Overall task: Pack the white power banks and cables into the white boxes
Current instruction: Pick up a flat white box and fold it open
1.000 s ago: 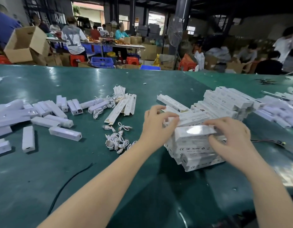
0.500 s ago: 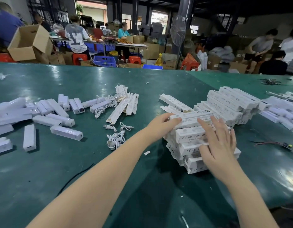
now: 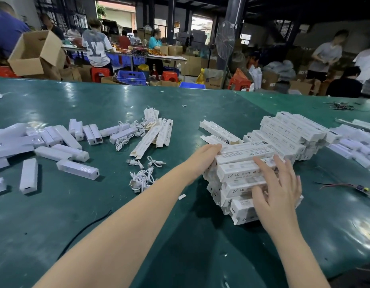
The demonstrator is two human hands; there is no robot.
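A: Since a second ago our right hand (image 3: 277, 192) has slid from the top of the near stack of packed boxes (image 3: 242, 175) down over its near face, fingers straight and spread, pressing flat; nothing is grasped.

B: And our left hand (image 3: 207, 150) lies against the stack's left end, fingers extended, pushing in rather than gripping. We judge we are squaring the pile.

A: The boxes lie with their long axes running left to right across the worktop (image 3: 96, 225), so the two hands bracket them end and side. The stack sits right of centre, nearer our edge.

B: The next pieces lie to the left: loose cables (image 3: 141, 177) just beside our left forearm, flat empty boxes (image 3: 153, 136) beyond them, power banks (image 3: 78, 169) toward the left edge. The left hand is the nearer one.

A: Bare green surface lies between the stack and the cables. A larger heap of boxes (image 3: 292, 134) crowds the far right side.
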